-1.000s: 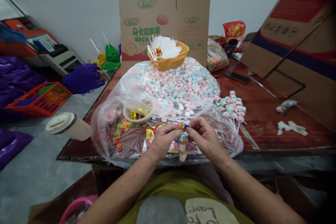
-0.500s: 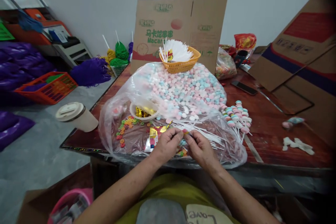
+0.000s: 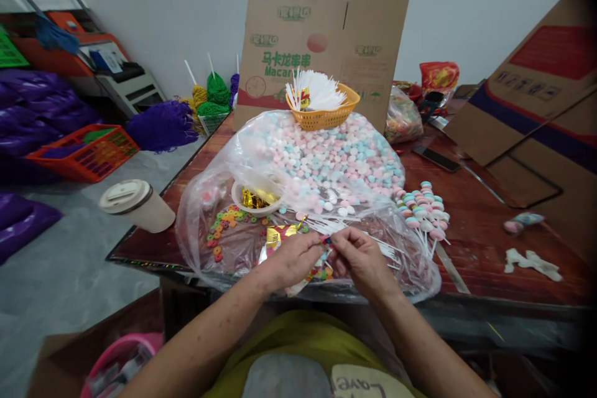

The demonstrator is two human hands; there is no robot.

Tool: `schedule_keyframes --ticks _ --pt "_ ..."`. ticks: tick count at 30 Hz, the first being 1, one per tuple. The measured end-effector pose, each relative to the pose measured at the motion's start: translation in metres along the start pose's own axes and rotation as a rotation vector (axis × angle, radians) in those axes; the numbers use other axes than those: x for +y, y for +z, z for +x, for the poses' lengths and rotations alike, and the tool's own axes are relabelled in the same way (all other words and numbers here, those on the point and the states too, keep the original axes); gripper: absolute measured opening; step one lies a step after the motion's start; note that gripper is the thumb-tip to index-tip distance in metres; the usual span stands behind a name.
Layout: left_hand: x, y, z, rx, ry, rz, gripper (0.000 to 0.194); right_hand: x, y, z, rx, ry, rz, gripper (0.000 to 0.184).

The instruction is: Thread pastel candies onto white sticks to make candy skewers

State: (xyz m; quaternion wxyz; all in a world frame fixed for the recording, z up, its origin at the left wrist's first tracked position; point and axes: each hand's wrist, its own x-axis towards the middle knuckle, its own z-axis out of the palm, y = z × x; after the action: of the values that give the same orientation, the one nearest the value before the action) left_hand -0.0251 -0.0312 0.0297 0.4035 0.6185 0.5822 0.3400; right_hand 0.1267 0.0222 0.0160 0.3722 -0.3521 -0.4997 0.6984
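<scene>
My left hand [image 3: 290, 259] and my right hand [image 3: 361, 259] meet over the front of the clear plastic bag [image 3: 193, 224]. The fingertips of both are closed on a small red and blue piece [image 3: 325, 239], too small to name. Below my left hand a colourful wrapper-like edge [image 3: 298, 287] shows; whether it belongs to that piece I cannot tell. A gold and white packet [image 3: 280, 233] lies just beyond my left hand. White sticks [image 3: 389, 254] lie beside my right hand. Pink, blue and white candies [image 3: 326, 155] are heaped behind, and ring-shaped candies [image 3: 217, 241] lie at left.
A white bowl [image 3: 237, 198] holds gold wrappers. On the heap rests a yellow basket [image 3: 321, 119] of white sticks. Candy skewers [image 3: 424, 208] lie at right, near a phone [image 3: 437, 159]. A lidded cup [image 3: 152, 211] stands at the left edge. Cardboard [image 3: 321, 37] stands behind.
My right hand has turned and risen slightly, and the fingertips now pinch the small piece from above. My left hand has flattened a little. A colourful edge now shows beneath it.
</scene>
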Motion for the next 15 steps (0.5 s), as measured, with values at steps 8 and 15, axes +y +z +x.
schedule_keyframes --ticks 8,15 --pt "-0.007 0.009 0.001 0.180 -0.030 -0.025 0.018 0.000 -0.004 0.004 -0.071 -0.184 -0.483 0.023" --pt "-0.007 0.000 -0.004 -0.256 -0.037 -0.357 0.018 0.019 0.012 0.004 -0.103 0.069 -0.357 0.029"
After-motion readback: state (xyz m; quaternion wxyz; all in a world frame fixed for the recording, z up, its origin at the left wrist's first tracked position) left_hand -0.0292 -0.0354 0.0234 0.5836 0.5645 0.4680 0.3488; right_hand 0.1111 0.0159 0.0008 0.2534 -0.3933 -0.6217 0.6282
